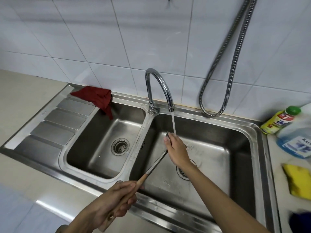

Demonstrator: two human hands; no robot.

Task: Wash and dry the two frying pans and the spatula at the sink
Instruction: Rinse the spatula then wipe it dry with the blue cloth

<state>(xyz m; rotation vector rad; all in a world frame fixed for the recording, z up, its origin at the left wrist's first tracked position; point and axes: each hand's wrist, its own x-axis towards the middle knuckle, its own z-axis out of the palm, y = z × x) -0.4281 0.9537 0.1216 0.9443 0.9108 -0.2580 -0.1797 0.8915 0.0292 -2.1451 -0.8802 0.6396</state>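
Note:
I hold the spatula (155, 165) over the right basin of the steel double sink (257, 132). My left hand (116, 200) grips its wooden handle at the front rim. The metal shaft runs up and right to the blade, mostly hidden under my right hand (176, 148), whose fingers wrap the blade beneath the running water. Water streams from the chrome tap (161, 88) onto that hand. No frying pan is in view.
A dark red cloth (97, 98) lies on the sink's back rim, hanging into the left basin. On the right counter stand a yellow dish soap bottle (277, 121), a blue liquid bottle (296, 142) and a yellow sponge (299, 180). A metal hose (223, 81) hangs on the tiled wall.

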